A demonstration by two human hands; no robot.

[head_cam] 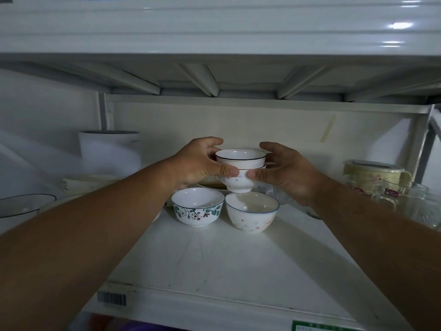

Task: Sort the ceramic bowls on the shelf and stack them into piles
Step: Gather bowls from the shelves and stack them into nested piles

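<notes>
A small stack of white bowls (239, 172) is held between both hands above the white shelf (214, 259); the top bowl has a dark rim line. My left hand (200, 163) grips its left side, thumb on the lower bowl. My right hand (286, 173) grips the right side, thumb meeting the left thumb. Just below and in front stand two single bowls: one with a green leaf and flower band (197, 207) on the left, one with a blue rim and pink dots (251, 212) on the right.
A white cylinder (109, 151) stands at the back left, with stacked plates (83, 181) and a dark-rimmed bowl (21, 206) near it. Glass cups (405, 199) and a yellowish lidded jug (374, 175) fill the right side. Another shelf (214, 27) hangs close overhead.
</notes>
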